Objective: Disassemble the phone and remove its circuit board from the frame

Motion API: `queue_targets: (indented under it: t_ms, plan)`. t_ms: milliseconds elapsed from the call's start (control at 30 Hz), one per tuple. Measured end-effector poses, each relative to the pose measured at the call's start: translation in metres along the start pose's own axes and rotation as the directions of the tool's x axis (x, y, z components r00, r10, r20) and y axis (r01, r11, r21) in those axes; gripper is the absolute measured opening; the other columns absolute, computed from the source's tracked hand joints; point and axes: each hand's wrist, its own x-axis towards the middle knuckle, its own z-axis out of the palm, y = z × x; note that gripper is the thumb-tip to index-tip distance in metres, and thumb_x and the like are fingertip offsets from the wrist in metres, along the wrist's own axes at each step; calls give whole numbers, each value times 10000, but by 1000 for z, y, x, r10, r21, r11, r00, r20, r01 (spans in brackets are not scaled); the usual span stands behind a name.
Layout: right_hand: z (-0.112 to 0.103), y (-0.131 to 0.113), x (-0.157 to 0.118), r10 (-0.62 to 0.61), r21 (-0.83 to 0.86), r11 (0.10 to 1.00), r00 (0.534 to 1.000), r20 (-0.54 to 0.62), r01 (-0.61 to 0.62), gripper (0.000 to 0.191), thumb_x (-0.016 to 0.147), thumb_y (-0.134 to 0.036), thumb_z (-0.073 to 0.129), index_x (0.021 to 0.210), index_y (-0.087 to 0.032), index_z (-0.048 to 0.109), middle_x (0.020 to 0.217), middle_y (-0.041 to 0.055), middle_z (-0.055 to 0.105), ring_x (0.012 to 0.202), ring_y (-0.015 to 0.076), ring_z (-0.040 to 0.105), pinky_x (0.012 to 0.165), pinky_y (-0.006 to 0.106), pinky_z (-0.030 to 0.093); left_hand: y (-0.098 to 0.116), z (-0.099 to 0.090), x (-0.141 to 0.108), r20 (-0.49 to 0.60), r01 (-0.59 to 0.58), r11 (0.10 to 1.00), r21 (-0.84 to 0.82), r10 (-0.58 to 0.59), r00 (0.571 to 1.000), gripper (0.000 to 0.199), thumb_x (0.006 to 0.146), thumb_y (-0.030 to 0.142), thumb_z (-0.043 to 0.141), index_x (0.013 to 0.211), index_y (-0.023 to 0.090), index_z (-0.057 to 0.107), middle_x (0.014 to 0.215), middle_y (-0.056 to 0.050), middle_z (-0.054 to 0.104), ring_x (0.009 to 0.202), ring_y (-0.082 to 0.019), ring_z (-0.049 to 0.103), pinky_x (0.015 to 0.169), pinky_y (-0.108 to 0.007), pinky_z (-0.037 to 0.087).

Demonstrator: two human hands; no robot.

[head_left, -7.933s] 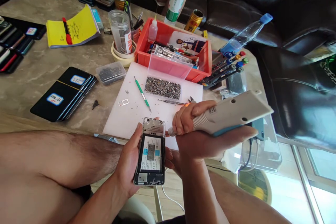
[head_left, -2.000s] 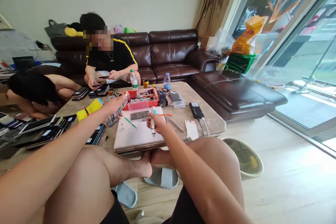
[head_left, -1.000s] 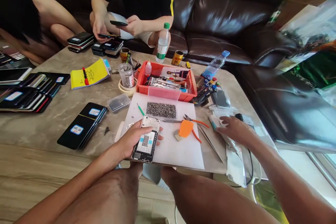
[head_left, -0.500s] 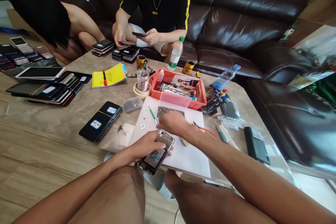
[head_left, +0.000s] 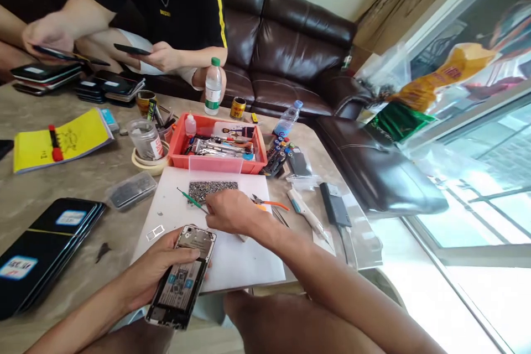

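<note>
Both hands are at the white mat [head_left: 253, 260]: your left hand [head_left: 155, 266] grips the opened phone [head_left: 181, 282] over the mat's near edge, toward its left corner, thumb across the upper part, which leaves the battery area turned up and visible to you. Your right hand [head_left: 230, 210] has its fingers curled at the near end of the green-handled tool [head_left: 191, 199]; I cannot tell whether they grip it. The small metal pieces [head_left: 203, 189] sit by the mat's far edge, presumably for easy reach, while the white handheld tool [head_left: 307, 212] lies toward the table's [head_left: 122, 227] right edge, likely to spare mat space
</note>
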Motion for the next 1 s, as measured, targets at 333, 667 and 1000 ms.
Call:
queue_targets:
  t_ms: [333, 667, 1000]
  plan:
    - [5, 22, -38, 326, 812, 575, 939, -114, -101, 50, 914, -269, 586, 914, -231, 553, 672, -29, 684, 592, 155, 690, 509, 217, 480, 22, 21, 7, -115, -152, 987, 47, 157, 981, 546, 684, 178, 843, 1208, 156, 688, 942, -50, 804, 758, -178, 716, 648, -268, 568]
    - [30, 35, -53, 380, 934, 357, 913, -147, 1, 381, 831, -536, 799, 929, -172, 742, 783, 39, 718, 660, 150, 656, 517, 227, 514, 12, 32, 30, -125, -220, 975, 38, 223, 967, 694, 781, 206, 815, 1391, 275, 491, 985, -18, 771, 758, -223, 771, 679, -326, 603]
    - [40, 41, -59, 364, 866, 499, 896, -254, 42, 294, 956, -475, 689, 939, -185, 739, 895, 55, 765, 709, 141, 686, 610, 244, 550, 5, 20, 24, -39, -222, 970, 98, 227, 973, 620, 824, 132, 760, 1374, 303, 531, 1066, -6, 759, 906, -214, 770, 781, -299, 577]
